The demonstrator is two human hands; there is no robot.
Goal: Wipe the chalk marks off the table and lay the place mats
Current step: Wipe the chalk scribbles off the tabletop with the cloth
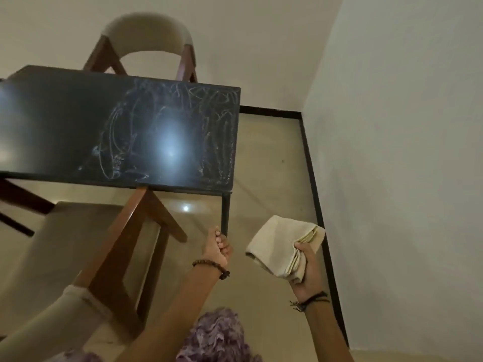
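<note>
Gripping a folded beige cloth [285, 246] in my right hand [304, 267], fingers curled round its stacked edges, I hold it low beside the counter's [65, 121] near corner. My left hand [218, 248] is fisted — empty — by the black leg [225, 212]. Chalk marks [167, 131] cover the dark top's right half — chairs [146, 43] stand on both sides.

Black glossy table [78, 121], seen from above. Pale chalk marks [167, 131], looping scribbles, are spread over its right half, densest toward the right edge, and are partly masked by a round glare spot. A folded beige cloth [279, 244] is held off the table, below its near right corner.
</note>
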